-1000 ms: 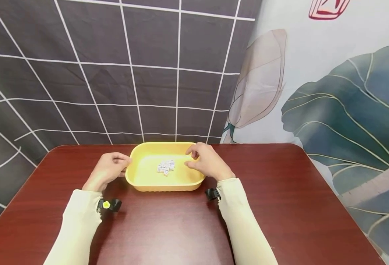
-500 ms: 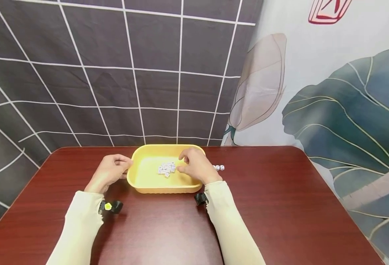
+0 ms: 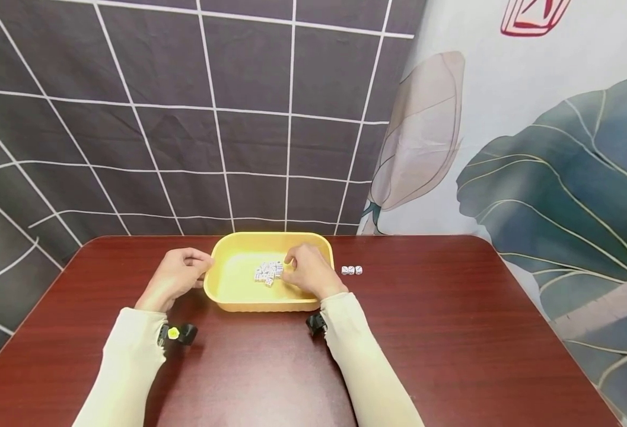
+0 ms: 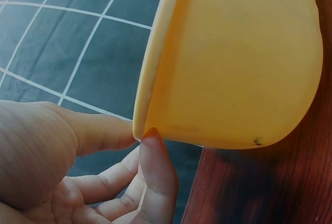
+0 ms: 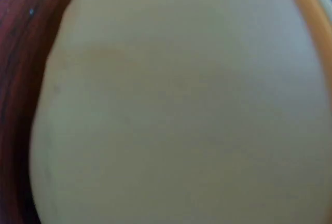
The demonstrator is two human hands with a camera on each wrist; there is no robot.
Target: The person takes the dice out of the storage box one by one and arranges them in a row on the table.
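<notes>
A yellow plastic tray [image 3: 238,298] stands on the table, with a small pile of white dice [image 3: 267,273] on its floor. My left hand [image 3: 177,276] is at the tray's left end. In the left wrist view, its thumb and a finger pinch the tray's rim [image 4: 150,63]. My right hand [image 3: 313,271] reaches over the tray's front right side. Its thumb and index finger are bent and apart, with the tips right at the pile's right edge. The right wrist view shows only the tray's outer wall [image 5: 181,105]; the right hand is hidden there.
Three white dice [image 3: 352,270] sit in a row on the table to the right of the tray. The dark red wooden table [image 3: 452,332] ends at a grey gridded cloth [image 3: 249,142] behind, with a leaf-patterned curtain [image 3: 532,178] at the right.
My right hand has moved left within the tray to the dice pile, uncovering the three dice on the table. My left hand keeps its hold on the rim.
</notes>
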